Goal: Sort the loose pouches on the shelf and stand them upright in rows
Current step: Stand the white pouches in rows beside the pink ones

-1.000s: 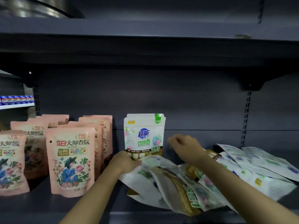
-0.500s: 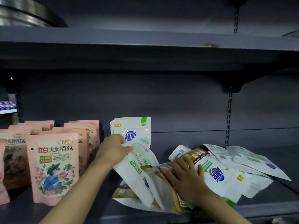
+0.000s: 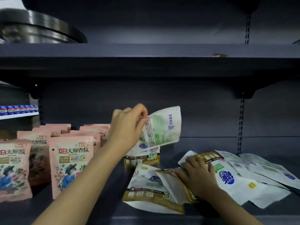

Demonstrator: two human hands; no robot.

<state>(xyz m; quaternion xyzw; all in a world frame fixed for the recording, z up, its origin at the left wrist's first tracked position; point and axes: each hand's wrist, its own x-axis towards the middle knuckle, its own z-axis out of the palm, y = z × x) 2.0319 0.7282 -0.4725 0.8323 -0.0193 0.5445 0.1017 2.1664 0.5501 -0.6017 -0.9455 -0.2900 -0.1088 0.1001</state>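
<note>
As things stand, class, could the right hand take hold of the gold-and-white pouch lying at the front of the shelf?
Probably yes: the right hand holds nothing, rests on the heap beside that pouch, and nothing covers it.

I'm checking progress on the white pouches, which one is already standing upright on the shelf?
The white pouch with the gold "3合1" base, behind the left hand. The others lie flat in the heap, or one is held aloft.

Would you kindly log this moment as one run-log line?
left hand: pinches lifted white pouch | right hand: flat on loose pouch pile | upright white pouch: standing | pink pouches: rowed
</note>
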